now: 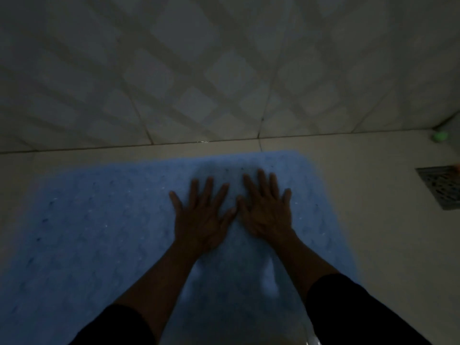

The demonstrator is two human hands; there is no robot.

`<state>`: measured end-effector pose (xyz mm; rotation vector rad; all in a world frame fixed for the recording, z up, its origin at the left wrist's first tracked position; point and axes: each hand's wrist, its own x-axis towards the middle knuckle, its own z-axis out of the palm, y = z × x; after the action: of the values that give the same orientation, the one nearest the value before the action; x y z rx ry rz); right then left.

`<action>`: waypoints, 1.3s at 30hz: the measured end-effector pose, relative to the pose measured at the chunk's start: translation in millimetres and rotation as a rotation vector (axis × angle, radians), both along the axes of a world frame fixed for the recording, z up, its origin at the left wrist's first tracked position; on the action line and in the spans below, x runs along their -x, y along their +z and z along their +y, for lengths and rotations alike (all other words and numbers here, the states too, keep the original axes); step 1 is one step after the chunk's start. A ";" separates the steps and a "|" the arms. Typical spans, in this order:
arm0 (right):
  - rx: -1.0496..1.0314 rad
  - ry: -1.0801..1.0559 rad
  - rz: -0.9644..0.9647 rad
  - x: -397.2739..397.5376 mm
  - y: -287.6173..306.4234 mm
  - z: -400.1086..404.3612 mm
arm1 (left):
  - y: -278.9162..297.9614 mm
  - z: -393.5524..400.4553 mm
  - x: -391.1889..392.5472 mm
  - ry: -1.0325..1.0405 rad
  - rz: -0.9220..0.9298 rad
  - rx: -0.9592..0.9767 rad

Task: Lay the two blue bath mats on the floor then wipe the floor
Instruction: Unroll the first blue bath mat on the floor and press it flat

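A light blue bath mat [99, 232] with a bumpy, dotted surface lies flat on the pale floor, its far edge close to the wall. My left hand [202, 215] rests palm down on the mat with fingers spread. Right beside it, my right hand [267, 207] lies flat on the mat too, fingers apart. The thumbs nearly touch. Neither hand holds anything. Only one mat can be made out in this dim view; any second mat is out of sight or cannot be told apart.
A tiled wall [224, 70] with a diamond pattern rises just beyond the mat. A metal floor drain [440, 188] sits at the right edge. A small green object [439, 136] lies in the far right corner. Bare floor [373, 195] shows right of the mat.
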<state>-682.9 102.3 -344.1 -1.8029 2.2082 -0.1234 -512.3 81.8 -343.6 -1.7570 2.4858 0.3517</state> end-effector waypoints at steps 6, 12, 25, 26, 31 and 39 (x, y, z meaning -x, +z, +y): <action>-0.033 -0.160 0.017 63.9 -4.7 -9.0 | -8.7 -18.9 44.8 0.047 -0.003 0.048; -0.015 -0.174 0.016 65.7 -11.0 -8.6 | -9.6 -20.1 45.5 0.061 -0.018 0.018; -0.002 -0.226 0.020 59.1 -11.5 -5.8 | -2.4 -20.0 49.3 0.078 -0.017 -0.076; -0.006 -0.250 -0.016 55.9 -10.1 -2.2 | 0.3 -17.7 51.5 0.093 -0.011 -0.103; 0.007 -0.271 -0.099 33.0 -7.2 56.9 | 1.4 35.4 44.3 0.052 0.028 -0.108; -0.018 -0.215 -0.012 7.9 -6.3 136.2 | -7.6 121.0 1.5 -0.062 0.054 -0.003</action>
<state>-690.8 238.5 -350.4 -1.5476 2.3812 -0.1578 -513.8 202.8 -351.2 -1.6873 2.5678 0.4032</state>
